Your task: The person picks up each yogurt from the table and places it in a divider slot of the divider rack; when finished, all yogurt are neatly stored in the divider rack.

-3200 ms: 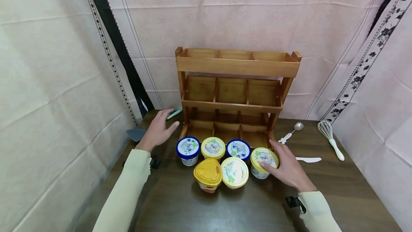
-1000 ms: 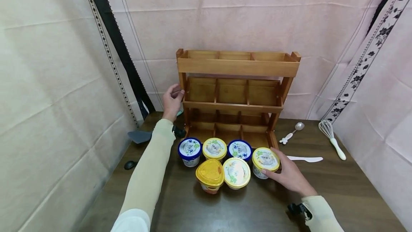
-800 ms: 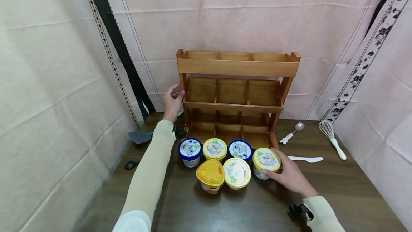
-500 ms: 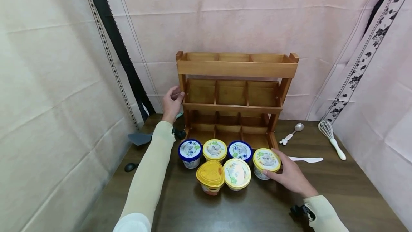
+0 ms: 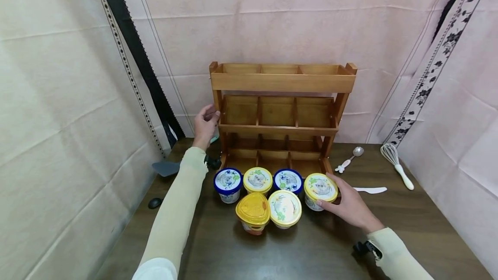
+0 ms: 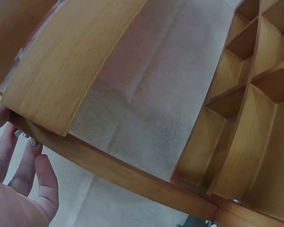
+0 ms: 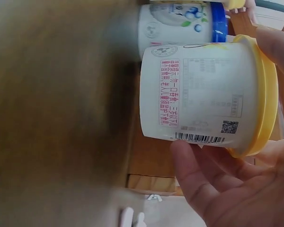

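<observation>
A wooden three-tier rack [image 5: 284, 83] with divided compartments stands at the back of the table. My left hand [image 5: 205, 125] grips its left upright, thumb on one side and curled fingers on the other, near a wing nut [image 6: 26, 137] in the left wrist view. My right hand [image 5: 352, 204] holds a yellow-lidded jelly cup [image 7: 203, 94] between thumb and fingers, in front of the rack's right end. Beside it stand two blue-lidded cups [image 5: 228, 180], two pale cups with yellow rims [image 5: 285, 207], and a cup with a solid yellow lid [image 5: 253, 208].
On the right lie a white-handled spoon [image 5: 350, 160], a white knife [image 5: 371, 190] and a whisk [image 5: 397, 165]. A grey-blue spatula [image 5: 165, 168] lies at left, partly behind my left arm. Pale cloth [image 5: 292, 20] hangs around the table.
My left hand has moved from the table's left back up to the rack's upright. The right hand's cup has shifted slightly away from me over the last half second.
</observation>
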Demonstrator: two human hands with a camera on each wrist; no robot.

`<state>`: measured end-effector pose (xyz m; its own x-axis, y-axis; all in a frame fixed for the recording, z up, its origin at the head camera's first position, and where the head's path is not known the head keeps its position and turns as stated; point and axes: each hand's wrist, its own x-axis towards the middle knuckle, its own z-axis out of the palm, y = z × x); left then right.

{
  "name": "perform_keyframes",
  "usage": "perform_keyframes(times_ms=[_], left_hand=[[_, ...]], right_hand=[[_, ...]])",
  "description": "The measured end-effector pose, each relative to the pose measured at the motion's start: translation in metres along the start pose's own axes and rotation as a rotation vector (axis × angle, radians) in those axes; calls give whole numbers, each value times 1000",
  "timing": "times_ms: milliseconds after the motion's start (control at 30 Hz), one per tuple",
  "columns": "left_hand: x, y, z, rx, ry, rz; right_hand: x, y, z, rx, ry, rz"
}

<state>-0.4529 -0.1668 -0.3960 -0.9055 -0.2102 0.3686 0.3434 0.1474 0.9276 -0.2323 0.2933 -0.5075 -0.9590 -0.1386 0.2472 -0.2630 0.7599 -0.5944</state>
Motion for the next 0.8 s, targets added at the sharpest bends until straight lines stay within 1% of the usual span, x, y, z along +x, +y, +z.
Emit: perform_keyframes(times_ms=[233, 367, 467, 667, 800], left_hand=[[0, 1, -1, -14, -17, -6], [2, 1, -1, -23, -23, -5], [3, 1, -2, -22, -30, -3], [4, -1, -4, -4, -25, -10], [6, -2, -6, -12, -31, -14]], right_hand=[[11, -10, -15, 49, -21, 18], [18, -15, -22, 56, -14, 22], [25, -18, -24, 56, -5, 18], [35, -24, -29, 55, -8, 17], [42, -25, -34, 61, -10, 24]])
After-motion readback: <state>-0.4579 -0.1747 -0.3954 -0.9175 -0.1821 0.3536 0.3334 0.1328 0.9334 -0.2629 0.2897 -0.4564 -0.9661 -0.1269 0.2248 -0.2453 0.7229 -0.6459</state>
